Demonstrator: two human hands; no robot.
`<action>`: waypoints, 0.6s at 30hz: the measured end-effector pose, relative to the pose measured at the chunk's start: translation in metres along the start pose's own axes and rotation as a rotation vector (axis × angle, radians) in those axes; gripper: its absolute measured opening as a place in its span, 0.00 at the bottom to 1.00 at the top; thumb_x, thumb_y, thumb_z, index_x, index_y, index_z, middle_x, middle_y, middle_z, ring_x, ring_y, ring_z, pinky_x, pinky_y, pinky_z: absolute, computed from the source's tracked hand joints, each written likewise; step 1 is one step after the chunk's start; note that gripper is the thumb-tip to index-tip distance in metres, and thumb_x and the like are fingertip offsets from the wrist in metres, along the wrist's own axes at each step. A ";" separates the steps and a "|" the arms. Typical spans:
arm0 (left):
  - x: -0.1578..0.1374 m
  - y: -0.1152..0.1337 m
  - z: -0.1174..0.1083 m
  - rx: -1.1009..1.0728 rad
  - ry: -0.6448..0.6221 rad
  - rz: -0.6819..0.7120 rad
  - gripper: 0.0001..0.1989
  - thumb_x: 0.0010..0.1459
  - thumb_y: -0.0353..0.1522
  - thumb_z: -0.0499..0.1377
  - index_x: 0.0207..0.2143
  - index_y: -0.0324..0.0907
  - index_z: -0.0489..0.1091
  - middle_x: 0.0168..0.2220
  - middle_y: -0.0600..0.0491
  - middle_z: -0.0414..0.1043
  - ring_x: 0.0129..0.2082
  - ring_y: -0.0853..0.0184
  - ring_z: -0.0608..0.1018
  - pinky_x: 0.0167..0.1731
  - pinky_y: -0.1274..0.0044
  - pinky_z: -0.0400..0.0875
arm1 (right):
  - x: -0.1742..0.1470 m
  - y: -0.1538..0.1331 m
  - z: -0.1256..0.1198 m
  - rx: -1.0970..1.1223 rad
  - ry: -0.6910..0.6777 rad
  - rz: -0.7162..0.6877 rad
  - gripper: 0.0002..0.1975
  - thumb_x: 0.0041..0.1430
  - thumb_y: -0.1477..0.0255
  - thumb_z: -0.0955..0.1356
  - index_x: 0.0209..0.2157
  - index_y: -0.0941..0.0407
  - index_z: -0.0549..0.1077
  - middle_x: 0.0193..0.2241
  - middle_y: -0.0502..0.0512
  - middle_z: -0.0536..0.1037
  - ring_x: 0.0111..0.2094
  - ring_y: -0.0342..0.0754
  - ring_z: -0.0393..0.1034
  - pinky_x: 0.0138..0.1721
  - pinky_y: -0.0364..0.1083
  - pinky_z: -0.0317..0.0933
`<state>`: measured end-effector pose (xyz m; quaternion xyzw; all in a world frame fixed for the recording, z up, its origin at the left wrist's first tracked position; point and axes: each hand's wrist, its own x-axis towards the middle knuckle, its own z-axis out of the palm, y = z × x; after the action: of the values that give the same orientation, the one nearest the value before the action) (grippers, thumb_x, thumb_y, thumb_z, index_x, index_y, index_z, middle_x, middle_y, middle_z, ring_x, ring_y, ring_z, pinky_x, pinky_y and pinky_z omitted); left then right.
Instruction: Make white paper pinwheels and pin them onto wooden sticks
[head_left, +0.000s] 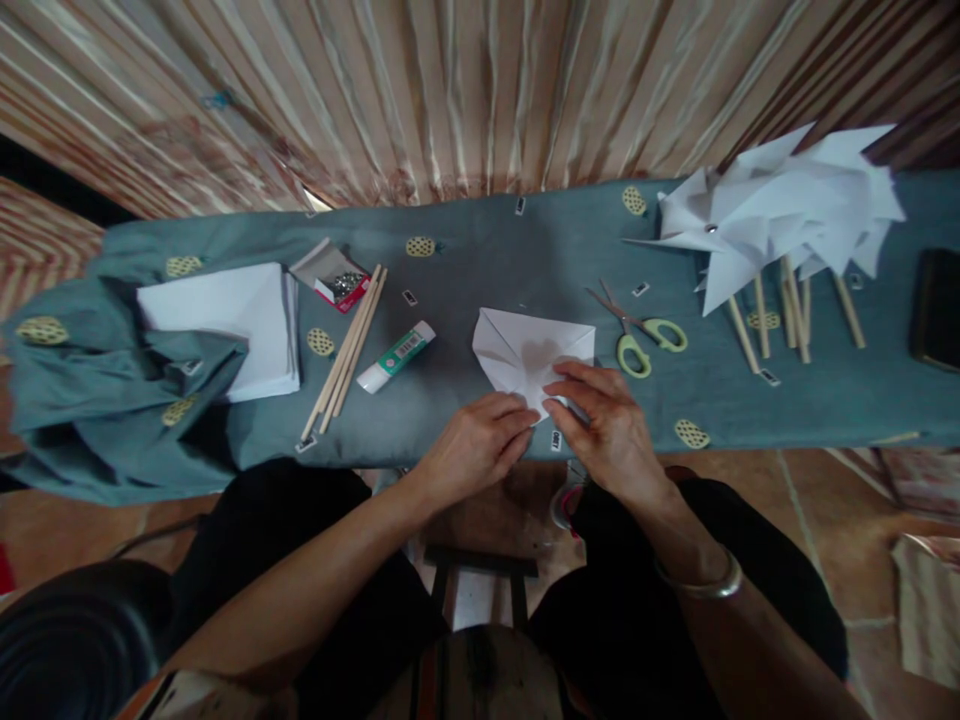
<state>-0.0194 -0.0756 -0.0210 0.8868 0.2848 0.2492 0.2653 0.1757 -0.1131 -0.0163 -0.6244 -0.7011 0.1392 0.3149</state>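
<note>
A creased sheet of white paper [510, 350] lies at the middle of the cloth-covered table, with fold lines running in from its corners. My left hand [480, 440] is closed on its near corner, fingers pressed together. On the paper's right side, my right hand [611, 425] pinches the near edge between thumb and fingers. The fingertips partly hide that edge. Just right of the paper, scissors [637, 328] with green handles lie with their blades spread. A glue stick [397, 355] with a green label rests to the left.
Thin wooden sticks [349, 350] lie by an opened small box [334, 275] of metal pins. Farther left, a stack of white paper [225, 310] sits partly under bunched cloth. Several white paper pinwheels [795, 210] on sticks are piled at right, near a dark object [937, 310].
</note>
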 end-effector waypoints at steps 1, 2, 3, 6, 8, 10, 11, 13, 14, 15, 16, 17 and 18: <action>0.000 0.000 0.000 -0.002 -0.004 -0.002 0.11 0.67 0.29 0.54 0.46 0.37 0.75 0.42 0.46 0.78 0.43 0.64 0.80 0.45 0.72 0.78 | 0.000 0.000 0.000 -0.006 0.001 -0.006 0.09 0.65 0.68 0.66 0.40 0.52 0.79 0.50 0.59 0.79 0.53 0.58 0.71 0.56 0.61 0.66; 0.000 0.000 0.000 -0.005 -0.008 -0.002 0.11 0.67 0.29 0.54 0.46 0.37 0.75 0.42 0.46 0.78 0.43 0.64 0.80 0.45 0.72 0.78 | 0.000 -0.001 0.000 -0.011 0.002 -0.012 0.09 0.65 0.68 0.66 0.40 0.53 0.80 0.50 0.59 0.79 0.53 0.59 0.71 0.56 0.61 0.66; 0.000 0.000 0.000 -0.007 -0.013 -0.004 0.11 0.67 0.29 0.54 0.46 0.36 0.75 0.42 0.46 0.77 0.44 0.64 0.80 0.45 0.72 0.78 | 0.000 -0.001 0.000 -0.016 0.000 -0.018 0.09 0.65 0.68 0.66 0.40 0.53 0.80 0.49 0.59 0.79 0.52 0.59 0.71 0.55 0.61 0.66; 0.001 0.000 -0.001 -0.006 -0.038 -0.012 0.12 0.67 0.29 0.53 0.47 0.37 0.75 0.43 0.45 0.77 0.44 0.64 0.80 0.46 0.71 0.78 | 0.001 -0.001 -0.001 -0.029 -0.011 -0.035 0.10 0.66 0.69 0.66 0.41 0.53 0.80 0.50 0.59 0.79 0.53 0.59 0.71 0.56 0.61 0.66; 0.001 0.000 -0.001 -0.001 -0.051 -0.014 0.12 0.67 0.30 0.53 0.47 0.37 0.75 0.43 0.45 0.77 0.44 0.63 0.80 0.46 0.71 0.78 | 0.001 -0.001 -0.001 -0.035 -0.036 -0.048 0.12 0.67 0.69 0.64 0.44 0.53 0.79 0.52 0.60 0.78 0.54 0.60 0.70 0.57 0.62 0.65; 0.002 0.000 -0.001 0.006 -0.050 -0.011 0.13 0.67 0.30 0.53 0.47 0.37 0.75 0.43 0.45 0.77 0.44 0.63 0.80 0.46 0.71 0.78 | 0.001 0.000 -0.001 -0.044 -0.066 -0.063 0.14 0.67 0.69 0.63 0.48 0.53 0.78 0.54 0.60 0.76 0.56 0.60 0.68 0.58 0.63 0.64; 0.002 0.000 -0.001 0.008 -0.047 -0.009 0.12 0.67 0.30 0.53 0.46 0.37 0.75 0.43 0.45 0.77 0.44 0.63 0.80 0.46 0.71 0.78 | 0.001 0.000 -0.001 -0.050 -0.077 -0.069 0.15 0.68 0.69 0.63 0.49 0.53 0.78 0.55 0.60 0.75 0.57 0.60 0.67 0.59 0.63 0.63; 0.002 0.000 -0.001 0.010 -0.040 -0.002 0.12 0.67 0.29 0.53 0.46 0.37 0.75 0.42 0.46 0.78 0.44 0.63 0.80 0.46 0.72 0.78 | 0.001 0.000 0.000 -0.062 -0.088 -0.078 0.16 0.68 0.69 0.62 0.51 0.53 0.77 0.57 0.60 0.73 0.58 0.60 0.66 0.60 0.62 0.63; 0.001 0.000 -0.001 0.008 -0.036 0.001 0.12 0.67 0.29 0.53 0.46 0.37 0.75 0.42 0.45 0.78 0.44 0.63 0.80 0.46 0.72 0.78 | 0.001 0.000 0.000 -0.062 -0.088 -0.080 0.16 0.68 0.69 0.62 0.52 0.52 0.76 0.58 0.59 0.73 0.59 0.59 0.66 0.60 0.62 0.63; 0.001 0.000 -0.001 0.005 -0.034 0.003 0.12 0.67 0.29 0.53 0.45 0.36 0.75 0.42 0.45 0.78 0.44 0.63 0.80 0.46 0.72 0.78 | 0.001 0.000 0.001 -0.058 -0.089 -0.079 0.16 0.68 0.69 0.62 0.52 0.52 0.76 0.58 0.59 0.72 0.59 0.59 0.65 0.61 0.62 0.62; 0.001 -0.001 -0.001 0.001 -0.033 0.002 0.12 0.67 0.29 0.53 0.46 0.36 0.75 0.42 0.45 0.78 0.44 0.63 0.80 0.46 0.72 0.78 | 0.001 0.000 0.001 -0.050 -0.092 -0.073 0.16 0.68 0.69 0.62 0.53 0.51 0.76 0.58 0.58 0.72 0.60 0.60 0.65 0.61 0.63 0.62; 0.001 -0.001 0.000 -0.001 -0.033 -0.002 0.12 0.67 0.29 0.53 0.46 0.36 0.75 0.43 0.45 0.78 0.44 0.63 0.80 0.46 0.72 0.78 | 0.001 0.000 0.002 -0.040 -0.095 -0.065 0.17 0.68 0.69 0.62 0.53 0.49 0.75 0.58 0.57 0.72 0.60 0.60 0.64 0.61 0.63 0.62; 0.001 -0.001 0.000 -0.002 -0.034 -0.008 0.12 0.67 0.29 0.53 0.46 0.36 0.75 0.43 0.45 0.78 0.44 0.63 0.80 0.46 0.72 0.78 | 0.001 0.000 0.002 -0.027 -0.095 -0.056 0.17 0.68 0.69 0.62 0.53 0.47 0.75 0.58 0.56 0.72 0.60 0.61 0.64 0.61 0.64 0.62</action>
<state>-0.0190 -0.0745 -0.0212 0.8894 0.2836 0.2332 0.2721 0.1742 -0.1118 -0.0177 -0.6015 -0.7342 0.1503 0.2767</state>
